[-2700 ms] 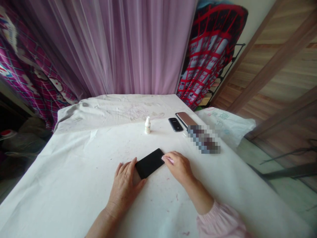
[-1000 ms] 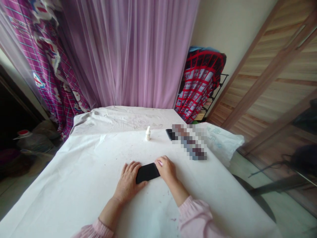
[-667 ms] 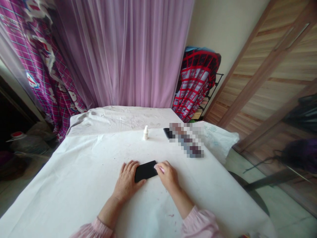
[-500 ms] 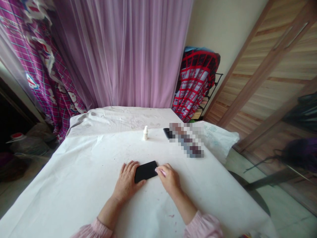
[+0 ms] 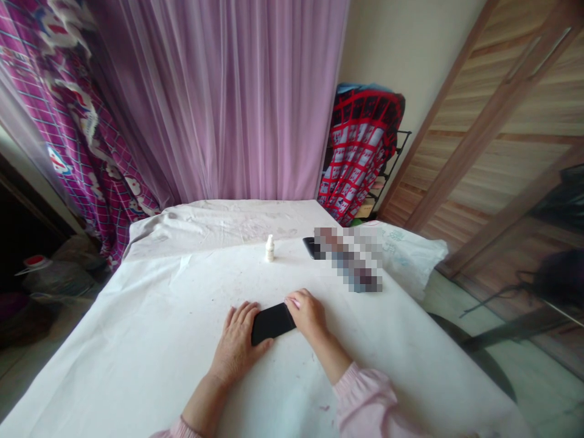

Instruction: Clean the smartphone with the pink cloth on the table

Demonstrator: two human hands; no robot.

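Compared with the picture of half a second ago, the right hand (image 5: 308, 313) is now shifted along the short end of the dark phone (image 5: 274, 323), from about its middle to its far corner. So the work seems to be at this corner now, with the phone lying almost in the same place, flat on the white-covered desk (image 5: 159, 316). The right hand is narrow: its fingertips pinch a small pink item (image 5: 296, 301), mostly hidden, so I cannot tell exactly what it is. The left hand (image 5: 238, 342) is rather wide, holding the other end between thumb and fingers. A white bottle (image 5: 270, 250) stands upright beyond.
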